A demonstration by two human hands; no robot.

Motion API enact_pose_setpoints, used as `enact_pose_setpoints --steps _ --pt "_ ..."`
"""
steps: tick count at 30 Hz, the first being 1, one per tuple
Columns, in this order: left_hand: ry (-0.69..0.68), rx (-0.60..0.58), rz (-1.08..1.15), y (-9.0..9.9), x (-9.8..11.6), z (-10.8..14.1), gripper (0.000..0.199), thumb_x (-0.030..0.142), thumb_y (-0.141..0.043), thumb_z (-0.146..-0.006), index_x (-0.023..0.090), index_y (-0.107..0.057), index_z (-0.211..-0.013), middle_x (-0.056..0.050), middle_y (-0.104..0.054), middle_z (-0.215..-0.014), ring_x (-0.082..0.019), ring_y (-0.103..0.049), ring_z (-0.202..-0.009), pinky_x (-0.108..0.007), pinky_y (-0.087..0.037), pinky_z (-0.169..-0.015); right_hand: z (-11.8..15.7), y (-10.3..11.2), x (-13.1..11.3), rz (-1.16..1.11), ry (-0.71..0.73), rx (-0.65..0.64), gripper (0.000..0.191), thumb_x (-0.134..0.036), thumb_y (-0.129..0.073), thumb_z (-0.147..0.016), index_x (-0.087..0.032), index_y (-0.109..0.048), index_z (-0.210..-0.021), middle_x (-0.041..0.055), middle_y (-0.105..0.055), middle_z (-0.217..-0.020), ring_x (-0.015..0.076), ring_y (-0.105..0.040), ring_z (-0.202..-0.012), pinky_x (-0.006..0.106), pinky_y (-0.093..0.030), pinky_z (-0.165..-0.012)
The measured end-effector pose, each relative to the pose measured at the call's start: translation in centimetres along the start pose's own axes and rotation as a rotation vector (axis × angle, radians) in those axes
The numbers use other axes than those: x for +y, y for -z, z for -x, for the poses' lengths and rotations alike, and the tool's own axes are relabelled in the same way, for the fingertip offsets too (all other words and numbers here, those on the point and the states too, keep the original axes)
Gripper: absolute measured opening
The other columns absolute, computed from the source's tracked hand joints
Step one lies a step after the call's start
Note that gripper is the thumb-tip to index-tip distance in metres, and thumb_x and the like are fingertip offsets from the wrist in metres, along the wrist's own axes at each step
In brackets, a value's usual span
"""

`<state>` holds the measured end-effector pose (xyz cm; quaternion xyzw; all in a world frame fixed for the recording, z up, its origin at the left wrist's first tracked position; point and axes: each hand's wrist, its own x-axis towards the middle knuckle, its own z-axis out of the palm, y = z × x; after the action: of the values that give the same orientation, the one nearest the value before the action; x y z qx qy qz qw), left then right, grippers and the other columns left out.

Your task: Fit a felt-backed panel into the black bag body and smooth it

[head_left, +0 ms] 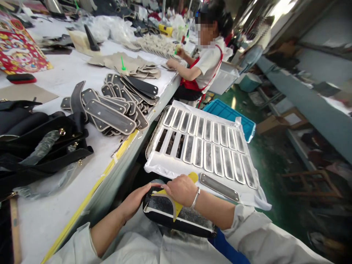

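Note:
On my lap lies a black bag [189,217] with its long bottom panel facing up, bordered by a pale line. My right hand [181,189] is closed around a flat yellow scraper [193,177], its lower end against the bag. A curved beige-edged grey piece [166,196] lies beside the scraper at the bag's left end. My left hand [137,200] grips that same end of the bag, fingers along its edge; the thumb is mostly hidden. Just beyond my right hand, a grey strip with studs [219,187] rests on the white-covered board.
A white-covered board [165,164] carries rows of white-rimmed strips. Studded grey strips [110,113] are piled on the table [90,168] at left, near black bags [41,143]. Behind are a blue crate [249,128] and a seated co-worker [205,68].

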<state>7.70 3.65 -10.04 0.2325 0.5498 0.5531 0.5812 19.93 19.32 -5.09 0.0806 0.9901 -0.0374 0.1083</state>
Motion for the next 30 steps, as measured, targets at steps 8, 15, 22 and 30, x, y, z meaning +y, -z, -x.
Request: enact_pose_setpoints --steps 8,15,22,30 --pt "-0.041 -0.188 -0.282 1.4 1.4 -0.9 0.047 0.047 -0.048 -0.085 0.013 -0.063 -0.114 -0.009 -0.068 -0.107 -0.026 -0.060 -0.100 -0.036 -0.039 -0.094 7.1 2.9 2.4 -0.176 -0.268 -0.123 0.030 -0.027 -0.034 -0.093 -0.014 -0.060 -0.101 0.0118 -0.064 -0.083 0.0203 -0.059 -0.071 0.032 -0.043 -0.065" --pt "-0.121 -0.035 -0.380 1.3 1.8 -0.4 0.031 0.042 -0.061 -0.075 0.017 -0.072 -0.091 -0.004 -0.071 -0.092 -0.027 -0.059 -0.098 -0.032 -0.037 -0.091 15.4 2.8 -1.7 -1.185 -0.312 -0.068 0.030 -0.035 -0.048 -0.082 -0.014 -0.054 -0.102 0.0093 -0.062 -0.095 0.0188 -0.059 -0.082 0.030 -0.049 -0.070" --pt "-0.077 0.259 -0.137 1.0 -0.5 3.7 0.048 0.053 -0.050 -0.080 0.017 -0.063 -0.109 -0.003 -0.068 -0.080 -0.012 -0.052 -0.054 -0.023 -0.037 -0.048 16.1 -2.4 -7.4 -1.545 -0.472 0.231 0.032 -0.036 -0.062 -0.071 -0.013 -0.056 -0.092 0.0069 -0.063 -0.084 0.0177 -0.057 -0.070 0.030 -0.047 -0.064" --pt "-0.121 0.211 0.441 -2.8 -3.9 2.8 0.045 0.044 -0.053 -0.083 0.022 -0.054 -0.123 -0.004 -0.068 -0.101 -0.015 -0.063 -0.078 -0.023 -0.047 -0.063 12.2 -5.6 -10.7 -1.344 -0.508 0.313 0.019 -0.032 -0.063 -0.068 -0.014 -0.058 -0.070 0.0014 -0.057 -0.070 0.0139 -0.049 -0.066 0.023 -0.040 -0.060"
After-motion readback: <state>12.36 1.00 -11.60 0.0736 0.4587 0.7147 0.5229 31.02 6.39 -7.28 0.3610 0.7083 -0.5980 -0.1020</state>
